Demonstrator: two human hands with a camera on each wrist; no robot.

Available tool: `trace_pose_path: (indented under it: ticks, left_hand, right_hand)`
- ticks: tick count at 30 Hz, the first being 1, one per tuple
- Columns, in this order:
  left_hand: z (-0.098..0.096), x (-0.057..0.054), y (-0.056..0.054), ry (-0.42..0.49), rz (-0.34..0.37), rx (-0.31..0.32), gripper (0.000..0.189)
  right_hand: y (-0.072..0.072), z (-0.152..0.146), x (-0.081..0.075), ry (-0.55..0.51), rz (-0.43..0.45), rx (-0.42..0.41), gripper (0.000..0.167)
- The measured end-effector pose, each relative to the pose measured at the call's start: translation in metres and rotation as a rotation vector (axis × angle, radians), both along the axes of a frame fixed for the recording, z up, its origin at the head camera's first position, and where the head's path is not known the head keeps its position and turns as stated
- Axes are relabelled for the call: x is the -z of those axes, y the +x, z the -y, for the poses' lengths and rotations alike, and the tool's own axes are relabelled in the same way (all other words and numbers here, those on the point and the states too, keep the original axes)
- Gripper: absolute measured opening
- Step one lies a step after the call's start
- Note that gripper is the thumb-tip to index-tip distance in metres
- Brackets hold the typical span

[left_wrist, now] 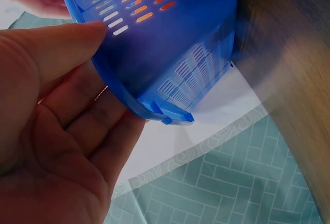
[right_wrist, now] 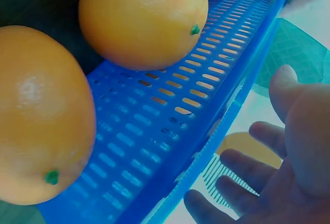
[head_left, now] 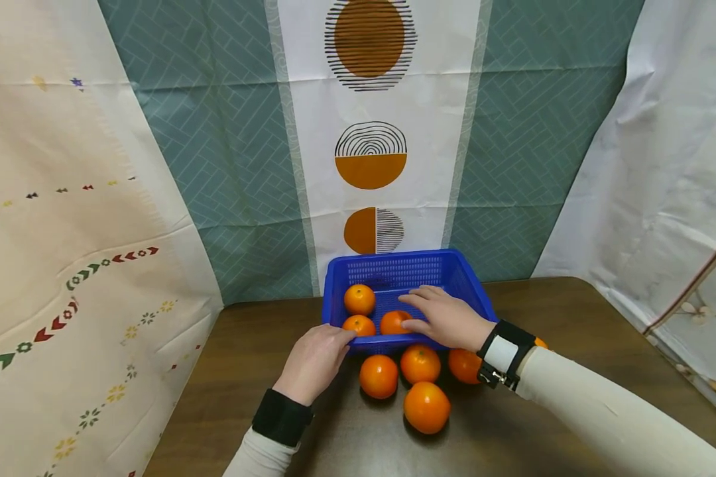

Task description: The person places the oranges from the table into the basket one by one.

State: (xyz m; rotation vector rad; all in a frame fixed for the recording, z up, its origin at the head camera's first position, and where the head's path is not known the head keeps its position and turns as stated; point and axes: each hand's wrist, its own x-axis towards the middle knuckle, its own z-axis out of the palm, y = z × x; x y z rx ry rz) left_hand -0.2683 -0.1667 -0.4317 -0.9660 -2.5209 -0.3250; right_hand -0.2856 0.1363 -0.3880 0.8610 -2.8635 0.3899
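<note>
A blue plastic basket (head_left: 483, 291) with slotted walls stands at the back of the table. My left hand (head_left: 315, 361) grips its rim at the front left corner, the thumb on one side and fingers on the other in the left wrist view. Inside lie three oranges: one farther back (head_left: 359, 299), one near the left hand (head_left: 359, 324) and one (head_left: 392, 322) by my right hand. That right hand (head_left: 444, 318) is over the basket's front part, its fingers apart and loosely bent. In the right wrist view no fruit shows in the right hand (right_wrist: 263, 167).
Before the basket sit several more oranges, among them a left one (head_left: 378, 376), a middle one (head_left: 420, 363) and the nearest one (head_left: 427, 407). The right forearm partly covers others. Patterned cloth (head_left: 244, 165) hangs behind the brown table (head_left: 262, 344).
</note>
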Motion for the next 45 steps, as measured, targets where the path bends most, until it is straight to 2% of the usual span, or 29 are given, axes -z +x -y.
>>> trace_pose_path:
  ticks: [7,12,19,32,41,45]
  left_hand:
    - [0.001,0.003,0.0,0.001,0.003,0.003,0.025]
    - [0.001,0.004,-0.002,-0.002,-0.002,0.0,0.025]
    - [0.001,0.004,-0.003,0.005,0.002,0.006,0.025]
    - [-0.001,0.001,-0.003,0.017,0.037,-0.005,0.028]
    - [0.0,0.003,-0.003,0.013,0.008,0.0,0.028]
    - [-0.001,0.003,-0.003,0.011,0.017,-0.006,0.029]
  right_hand:
    - [0.013,-0.011,0.001,-0.021,-0.032,-0.004,0.058]
    - [0.024,-0.023,0.0,-0.03,-0.048,0.023,0.062]
    - [0.036,-0.042,0.003,-0.011,-0.144,0.066,0.063]
    - [0.059,-0.075,0.001,-0.025,-0.187,0.124,0.066]
    - [0.073,-0.101,0.014,-0.037,-0.243,0.167,0.066]
    - [0.079,-0.109,0.021,-0.04,-0.303,0.163,0.067]
